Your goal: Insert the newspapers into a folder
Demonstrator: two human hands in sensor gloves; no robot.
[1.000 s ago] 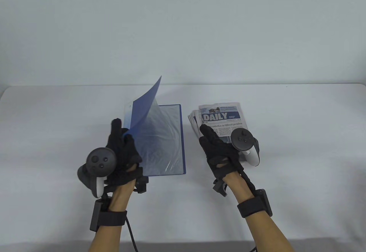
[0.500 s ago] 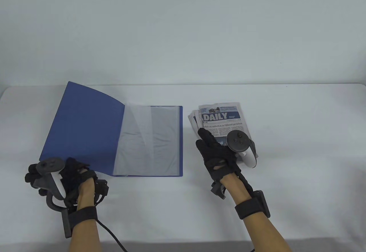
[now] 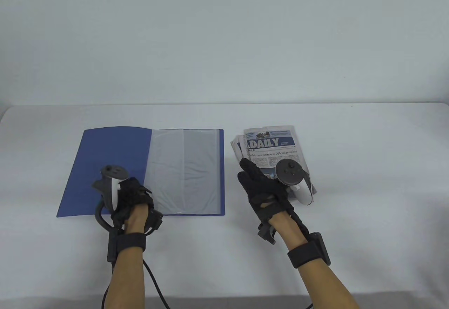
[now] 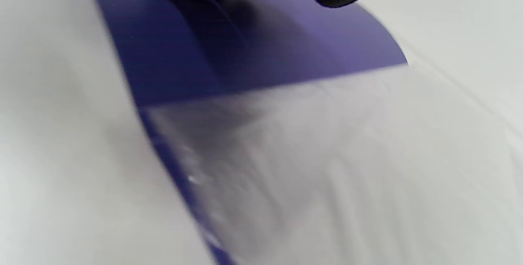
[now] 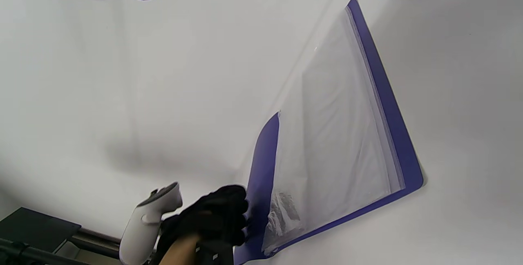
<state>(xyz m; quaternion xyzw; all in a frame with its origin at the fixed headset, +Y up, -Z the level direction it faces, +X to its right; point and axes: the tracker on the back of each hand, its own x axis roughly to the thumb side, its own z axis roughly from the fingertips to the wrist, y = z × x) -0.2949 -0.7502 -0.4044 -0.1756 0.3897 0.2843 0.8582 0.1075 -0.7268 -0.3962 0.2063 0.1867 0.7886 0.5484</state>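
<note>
Your left hand [image 3: 131, 198] presses the open folder [image 3: 105, 168] flat, grasping nothing. Your right hand [image 3: 265, 191] rests on the newspapers [image 3: 270, 144]; whether it grips them, can't tell.

White table [image 3: 368, 168] — pale wall [image 3: 224, 35] behind

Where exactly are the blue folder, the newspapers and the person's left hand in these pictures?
blue folder [image 3: 105, 161]: table view, on the opened blue cover lying flat.
newspapers [image 3: 272, 142]: table view, on the "DAILY" masthead of the top paper.
left hand [image 3: 131, 198]: table view, on the gloved hand above the folder's near edge.
</note>
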